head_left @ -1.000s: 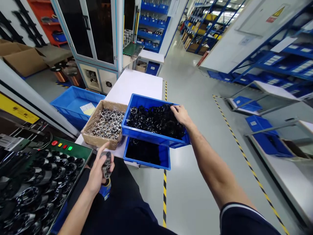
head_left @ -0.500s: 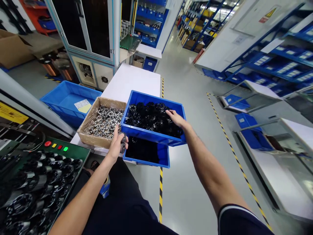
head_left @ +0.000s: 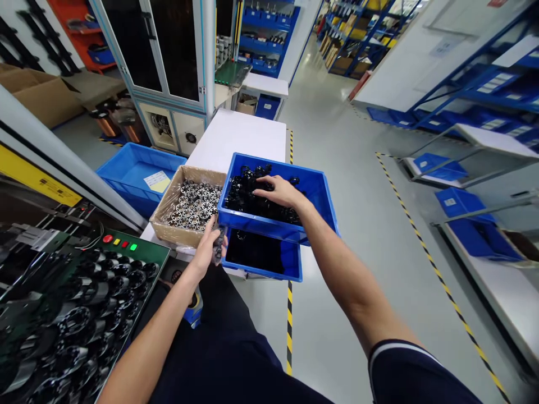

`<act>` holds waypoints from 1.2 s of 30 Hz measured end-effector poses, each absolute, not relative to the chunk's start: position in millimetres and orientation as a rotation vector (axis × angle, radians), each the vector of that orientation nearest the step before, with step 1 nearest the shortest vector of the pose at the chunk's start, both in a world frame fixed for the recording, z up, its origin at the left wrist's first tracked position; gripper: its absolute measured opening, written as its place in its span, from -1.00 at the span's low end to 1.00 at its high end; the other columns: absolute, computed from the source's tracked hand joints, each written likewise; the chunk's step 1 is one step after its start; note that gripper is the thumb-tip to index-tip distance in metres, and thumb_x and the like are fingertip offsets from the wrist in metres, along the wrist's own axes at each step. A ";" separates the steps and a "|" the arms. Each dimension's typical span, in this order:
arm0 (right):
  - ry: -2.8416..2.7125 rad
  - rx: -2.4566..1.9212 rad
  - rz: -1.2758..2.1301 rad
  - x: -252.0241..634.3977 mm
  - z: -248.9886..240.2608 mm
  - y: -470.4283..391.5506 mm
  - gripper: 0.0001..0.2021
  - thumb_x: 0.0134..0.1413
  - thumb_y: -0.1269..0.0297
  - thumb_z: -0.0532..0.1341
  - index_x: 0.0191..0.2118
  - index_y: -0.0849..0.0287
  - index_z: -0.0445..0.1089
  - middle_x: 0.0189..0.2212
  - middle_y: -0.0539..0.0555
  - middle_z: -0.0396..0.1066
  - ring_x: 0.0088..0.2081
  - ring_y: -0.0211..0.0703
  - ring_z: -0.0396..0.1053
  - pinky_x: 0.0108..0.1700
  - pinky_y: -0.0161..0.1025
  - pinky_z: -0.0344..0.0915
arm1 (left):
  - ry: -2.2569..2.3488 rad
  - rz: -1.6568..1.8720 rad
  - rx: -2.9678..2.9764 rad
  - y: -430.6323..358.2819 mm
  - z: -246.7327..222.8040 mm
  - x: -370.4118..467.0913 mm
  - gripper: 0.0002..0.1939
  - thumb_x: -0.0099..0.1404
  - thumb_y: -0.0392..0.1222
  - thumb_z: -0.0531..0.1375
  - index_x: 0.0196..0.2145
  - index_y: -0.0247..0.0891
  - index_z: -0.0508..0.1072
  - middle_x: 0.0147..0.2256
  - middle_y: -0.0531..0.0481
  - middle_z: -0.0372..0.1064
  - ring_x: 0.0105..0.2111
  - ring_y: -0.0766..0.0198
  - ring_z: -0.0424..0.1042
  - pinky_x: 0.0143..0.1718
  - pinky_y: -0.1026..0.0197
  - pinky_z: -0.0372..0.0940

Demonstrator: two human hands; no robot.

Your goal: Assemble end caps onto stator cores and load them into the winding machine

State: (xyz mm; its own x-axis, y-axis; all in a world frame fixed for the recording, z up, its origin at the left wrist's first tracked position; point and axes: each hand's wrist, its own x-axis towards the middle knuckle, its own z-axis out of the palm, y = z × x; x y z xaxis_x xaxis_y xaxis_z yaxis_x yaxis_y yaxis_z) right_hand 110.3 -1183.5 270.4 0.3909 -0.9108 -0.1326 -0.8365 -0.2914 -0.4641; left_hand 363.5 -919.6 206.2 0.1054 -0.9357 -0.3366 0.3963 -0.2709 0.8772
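Observation:
My left hand is closed around a dark grey slotted part, blurred and partly covered by the fingers, at the near left corner of the upper blue bin. Inside that bin lies a heap of small black plastic parts. My right hand rests over the heap with its fingers stretched out onto the parts; the fingertips touch them, and nothing shows gripped. To the left stands a cardboard box of silvery ring-shaped metal cores.
A second blue bin with black contents sits beneath the upper one. At left, a green machine tray carries several dark-and-silver cores, beside coloured buttons. A large blue crate stands behind the box. A white table extends backward.
My right hand has moved left through the upper bin. The black parts are now bunched toward its left, baring blue floor at right. My left hand keeps its hold; the view has shifted slightly.

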 end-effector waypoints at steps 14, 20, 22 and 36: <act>1.884 -2.093 -0.071 43.3 242.2 -1132.3 -0.11 0.56 -0.59 0.10 0.49 0.05 0.59 0.31 0.43 0.62 0.34 0.42 0.62 0.46 0.24 0.48 | -0.071 -1.754 1.197 -719.7 136.1 316.6 0.11 0.37 0.39 0.45 0.65 -0.25 0.33 -0.30 0.07 0.43 -0.55 0.30 0.29 -0.70 0.31 0.19; 1.765 -2.300 -0.186 88.7 246.8 -1115.0 -0.10 0.34 -0.45 0.48 0.58 -0.04 0.49 0.35 0.33 0.54 0.22 0.38 0.67 0.30 0.17 0.61 | -0.057 -1.701 1.187 -707.3 134.9 324.4 0.02 0.38 0.38 0.43 0.55 -0.32 0.39 -0.32 0.11 0.40 -0.55 0.31 0.28 -0.71 0.32 0.18; 1.771 -2.349 -0.212 107.0 245.4 -1111.9 -0.19 0.42 -0.33 0.44 0.57 0.00 0.50 0.36 0.35 0.50 0.16 0.39 0.69 0.22 0.20 0.64 | -0.050 -1.653 1.182 -705.1 135.4 335.6 -0.02 0.41 0.36 0.43 0.53 -0.31 0.41 -0.32 0.10 0.41 -0.55 0.31 0.29 -0.71 0.33 0.18; 1.202 -2.780 -0.240 187.4 257.3 -1141.5 -0.40 0.37 -0.05 0.54 0.44 -0.07 0.63 0.32 0.23 0.59 0.21 0.31 0.60 0.26 0.10 0.52 | -0.040 -1.549 1.158 -671.4 142.7 350.0 -0.18 0.50 0.36 0.41 0.43 -0.28 0.48 -0.26 0.07 0.45 -0.50 0.28 0.36 -0.67 0.28 0.32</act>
